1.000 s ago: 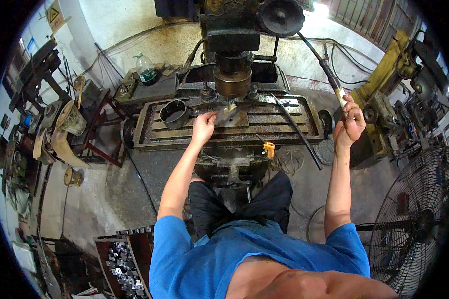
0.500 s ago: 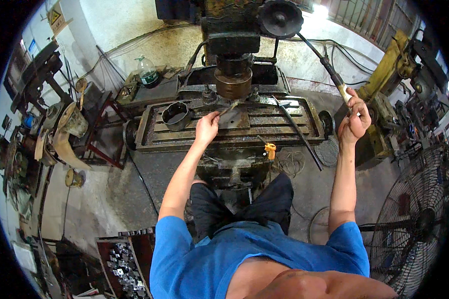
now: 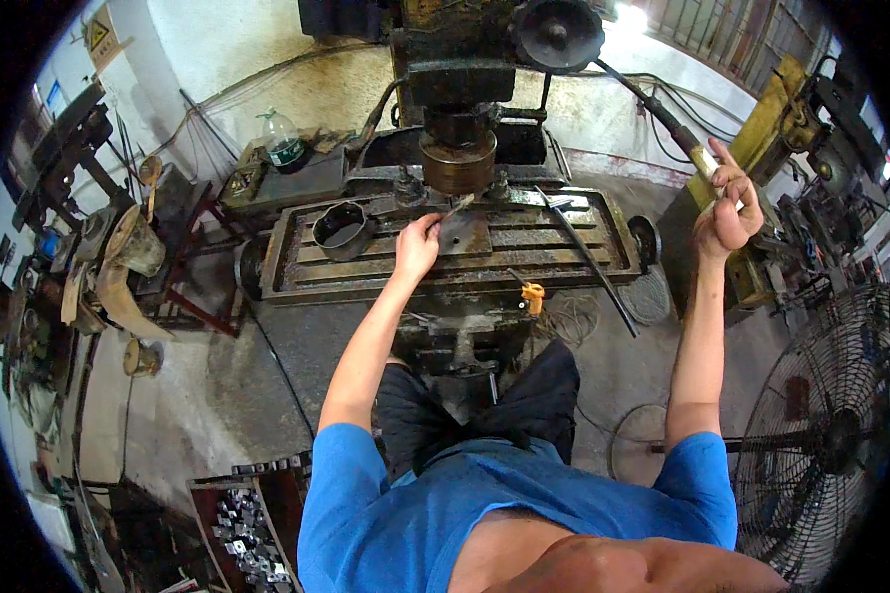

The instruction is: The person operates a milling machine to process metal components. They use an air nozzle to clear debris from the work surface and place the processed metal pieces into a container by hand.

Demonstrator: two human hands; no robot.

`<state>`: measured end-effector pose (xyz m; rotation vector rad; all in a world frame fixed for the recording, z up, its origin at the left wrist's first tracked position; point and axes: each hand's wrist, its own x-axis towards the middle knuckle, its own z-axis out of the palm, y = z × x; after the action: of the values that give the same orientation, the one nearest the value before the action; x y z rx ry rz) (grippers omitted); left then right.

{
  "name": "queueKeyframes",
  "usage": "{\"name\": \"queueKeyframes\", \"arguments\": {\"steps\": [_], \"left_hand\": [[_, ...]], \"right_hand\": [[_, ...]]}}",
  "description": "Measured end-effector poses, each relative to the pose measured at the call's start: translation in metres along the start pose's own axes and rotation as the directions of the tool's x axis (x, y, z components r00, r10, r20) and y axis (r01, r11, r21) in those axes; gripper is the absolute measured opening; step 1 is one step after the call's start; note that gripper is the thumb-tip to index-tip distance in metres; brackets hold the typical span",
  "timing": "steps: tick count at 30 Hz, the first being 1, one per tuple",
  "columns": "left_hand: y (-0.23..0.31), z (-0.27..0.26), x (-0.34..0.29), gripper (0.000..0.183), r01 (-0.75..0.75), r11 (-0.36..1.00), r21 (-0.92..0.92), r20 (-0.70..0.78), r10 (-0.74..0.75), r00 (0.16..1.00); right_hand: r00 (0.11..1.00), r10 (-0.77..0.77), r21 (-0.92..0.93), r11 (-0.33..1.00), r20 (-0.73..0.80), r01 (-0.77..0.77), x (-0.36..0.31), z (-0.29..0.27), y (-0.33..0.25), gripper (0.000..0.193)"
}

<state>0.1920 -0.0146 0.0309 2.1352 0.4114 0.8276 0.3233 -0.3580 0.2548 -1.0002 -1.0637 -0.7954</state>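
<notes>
My left hand [image 3: 418, 245] is closed round the handle of a slim brush [image 3: 455, 211], its tip just below the round spindle head [image 3: 457, 160] of a milling machine. Beside that hand, on the slotted machine table [image 3: 386, 277], stands a dark round pot [image 3: 343, 231] with some dark liquid in it. Out to the right, my right hand [image 3: 730, 212] has its fingers curled on the pale grip of a long feed lever [image 3: 677, 131], one finger stretched out. The lever runs up to a black hub [image 3: 558, 34] on the machine.
A dark metal bar [image 3: 588, 259] lies across the table's right part, overhanging its front. A yellow-handled tool [image 3: 532, 296] sits at the front edge. A large fan [image 3: 841, 435] stands at lower right. A bin of small metal parts [image 3: 252, 534] is at lower left.
My right hand has swung the lever's end outward to the right and a little up. My left hand stays near the spindle with the brush, shifted only slightly.
</notes>
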Motion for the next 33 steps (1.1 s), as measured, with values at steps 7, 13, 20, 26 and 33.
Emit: {"name": "queueKeyframes", "arguments": {"steps": [7,13,20,26,33], "left_hand": [[-0.001,0.002,0.003,0.022,0.04,0.999,0.011,-0.017,-0.04,0.999],[0.002,0.01,0.011,0.023,0.056,0.998,0.042,-0.074,-0.053,0.996],[-0.01,0.004,0.008,0.02,0.074,0.985,0.154,-0.194,-0.043,0.98],[-0.007,-0.045,-0.007,0.021,0.002,0.986,0.166,-0.096,0.014,0.995],[-0.034,-0.125,-0.014,0.022,0.073,0.849,0.523,-0.281,0.091,0.955]], "right_hand": [[0.995,-0.057,-0.051,0.997,0.076,0.061,0.041,-0.004,0.003,0.01],[0.978,-0.121,-0.126,0.982,0.169,0.143,0.101,-0.005,-0.003,0.018],[0.822,-0.241,-0.294,0.852,0.516,0.434,0.168,-0.005,0.004,0.012],[0.986,-0.144,-0.431,0.887,0.08,0.165,0.128,-0.016,-0.008,0.023],[0.548,0.766,-0.291,0.638,0.337,-0.713,-0.159,-0.015,-0.017,0.029]]}}
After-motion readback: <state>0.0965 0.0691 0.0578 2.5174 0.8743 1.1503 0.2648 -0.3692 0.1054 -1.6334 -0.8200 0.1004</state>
